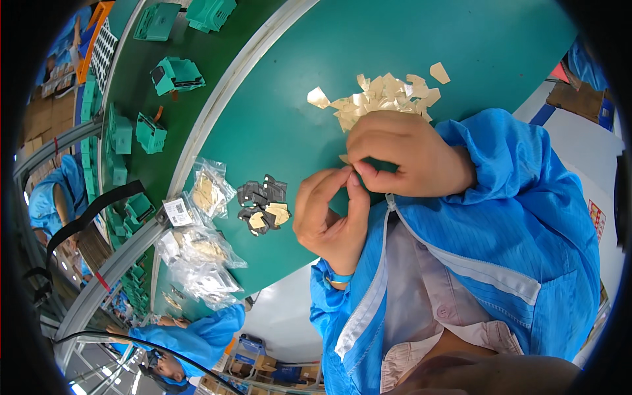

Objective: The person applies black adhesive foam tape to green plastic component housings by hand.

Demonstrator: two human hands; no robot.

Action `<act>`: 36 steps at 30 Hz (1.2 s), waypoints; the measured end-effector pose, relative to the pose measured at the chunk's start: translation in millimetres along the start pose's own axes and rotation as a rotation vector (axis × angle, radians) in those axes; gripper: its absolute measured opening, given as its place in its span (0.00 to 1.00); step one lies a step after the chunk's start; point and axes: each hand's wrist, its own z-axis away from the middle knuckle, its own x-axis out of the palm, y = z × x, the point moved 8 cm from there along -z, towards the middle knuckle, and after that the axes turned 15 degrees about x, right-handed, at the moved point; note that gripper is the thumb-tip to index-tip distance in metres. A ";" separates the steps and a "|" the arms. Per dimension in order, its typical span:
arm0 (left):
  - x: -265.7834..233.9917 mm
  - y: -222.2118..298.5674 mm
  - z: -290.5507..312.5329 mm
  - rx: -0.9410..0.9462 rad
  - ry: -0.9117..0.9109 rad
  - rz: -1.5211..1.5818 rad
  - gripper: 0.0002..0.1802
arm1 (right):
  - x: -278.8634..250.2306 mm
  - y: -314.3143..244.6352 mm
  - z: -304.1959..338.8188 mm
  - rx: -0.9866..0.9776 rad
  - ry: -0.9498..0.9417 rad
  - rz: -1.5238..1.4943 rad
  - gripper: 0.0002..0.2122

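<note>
My left hand (332, 214) and my right hand (408, 155) meet above the green table, thumbs and forefingers pinched together. A corner of a small cream-coloured flat piece (344, 158) pokes out between the fingertips; the rest of it is hidden. Just beyond my right hand lies a loose pile of similar cut-out cream pieces (385, 95), with single ones apart at its edges. Left of my left hand sits a cluster of small black parts (263, 191). Some cream pieces (278, 212) rest against these parts.
Clear plastic bags (204, 253) with cream pieces and a white label (176, 212) lie along the table's (283, 99) left side. Beyond a pale rail (220, 85), green bins (176, 74) stand on a dark green belt. A co-worker in blue (191, 336) is at the lower left.
</note>
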 end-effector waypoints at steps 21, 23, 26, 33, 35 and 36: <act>-0.2 -42.6 37.1 -0.284 0.341 0.544 0.10 | -12.5 34.9 7.4 0.318 -0.070 -0.170 0.03; 2.6 -43.0 37.9 -0.327 0.318 0.597 0.11 | -9.4 31.2 6.0 0.326 -0.053 -0.221 0.03; 18.0 -45.5 35.8 -0.345 0.267 0.742 0.12 | -6.3 28.3 6.1 0.335 -0.066 -0.306 0.02; 28.5 -38.9 29.6 -0.344 0.237 0.941 0.23 | -1.6 22.2 -0.8 0.213 -0.207 -0.207 0.04; 28.9 -40.4 27.6 -0.421 0.194 1.023 0.24 | -5.8 18.7 -3.7 0.146 -0.210 -0.100 0.05; 29.4 -40.5 29.0 -0.498 0.223 1.007 0.24 | -6.0 13.9 -3.4 0.074 -0.211 0.005 0.06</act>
